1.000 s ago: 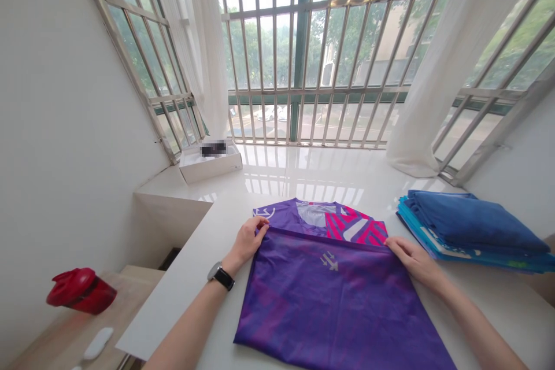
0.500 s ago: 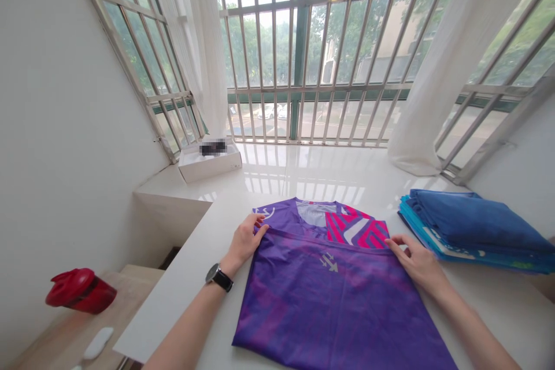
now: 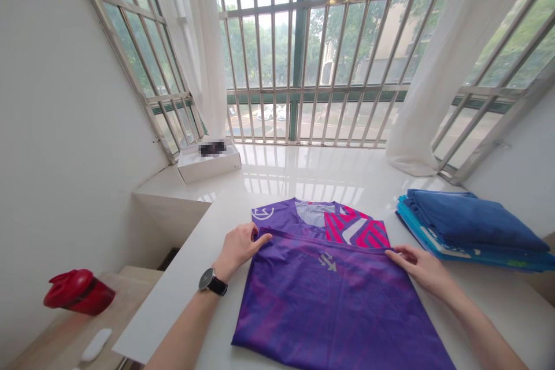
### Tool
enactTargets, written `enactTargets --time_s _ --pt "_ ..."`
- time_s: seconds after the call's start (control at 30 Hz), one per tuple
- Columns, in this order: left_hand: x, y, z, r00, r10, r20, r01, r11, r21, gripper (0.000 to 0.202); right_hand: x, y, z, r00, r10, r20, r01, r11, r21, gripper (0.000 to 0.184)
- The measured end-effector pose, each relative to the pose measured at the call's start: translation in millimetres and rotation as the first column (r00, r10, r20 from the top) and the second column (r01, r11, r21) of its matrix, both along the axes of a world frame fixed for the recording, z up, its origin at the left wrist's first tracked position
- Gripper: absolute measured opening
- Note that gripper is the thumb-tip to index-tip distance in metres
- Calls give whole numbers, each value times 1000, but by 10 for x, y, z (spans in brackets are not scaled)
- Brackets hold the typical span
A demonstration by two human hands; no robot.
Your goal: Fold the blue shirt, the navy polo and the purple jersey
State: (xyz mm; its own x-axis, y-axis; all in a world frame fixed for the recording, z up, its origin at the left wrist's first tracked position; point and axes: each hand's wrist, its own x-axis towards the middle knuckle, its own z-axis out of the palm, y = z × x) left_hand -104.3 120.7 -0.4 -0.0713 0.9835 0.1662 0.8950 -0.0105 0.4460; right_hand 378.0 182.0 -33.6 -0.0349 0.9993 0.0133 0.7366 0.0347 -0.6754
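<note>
1. A glossy white counter (image 3: 173, 295) runs out to a barred window (image 3: 303, 52) hung with sheer curtains. The purple jersey (image 3: 329, 306) lies flat at its middle, with a loose layer across it just below the collar, leaving the pink-patterned panel showing.
2. The left hand (image 3: 237, 251), wearing a black wristwatch (image 3: 212, 282), sits at the near-left end of that layer's edge. The right hand (image 3: 422, 269) sits at the other end, its fingers (image 3: 396, 253) reaching onto the edge. The hands are well apart, and I can't tell whether either is actually pinching the cloth or only resting on it.
3. The thin, slick fabric looks likely to slip from a light hold, letting the layer slide back or bunch.
4. Uneven pull between the hands could skew the edge and leave diagonal creases across the jersey.
5. Just right of the jersey sits a stack of folded blue garments (image 3: 468, 225). A wide sweep of the right hand could catch it and topple the top pieces.
6. Left of the jersey, the counter ends above a lower wooden shelf holding a red bottle (image 3: 80, 293), so cloth dragged that way could slide off the edge
</note>
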Motion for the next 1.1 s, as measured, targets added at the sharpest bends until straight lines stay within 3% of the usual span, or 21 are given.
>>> enactTargets --time_s 0.3,0.47,0.53,0.67,0.87,1.1 --pt "44 31 -80 998 -63 1 63 998 4 36 -67 -51 72 998 53 44 -53 999 -11 49" --pt "58 74 -55 977 -82 196 79 997 21 40 -92 -72 75 995 93 -35 -93 996 4 50" --pt "53 87 -47 926 -83 367 84 996 15 39 -87 -76 75 992 109 -65 -109 994 8 51" --pt "53 88 -50 723 -100 684 158 987 -22 36 -92 -96 121 985 144 -97 -145 989 -7 52" --pt "65 54 -31 600 -33 799 258 954 -155 43 -160 -148 219 969 191 -157 -203 977 -61 50" --pt "-96 3 139 483 -33 875 380 908 -176 55 -133 -166 233 937 180 -299 -216 972 -92 50"
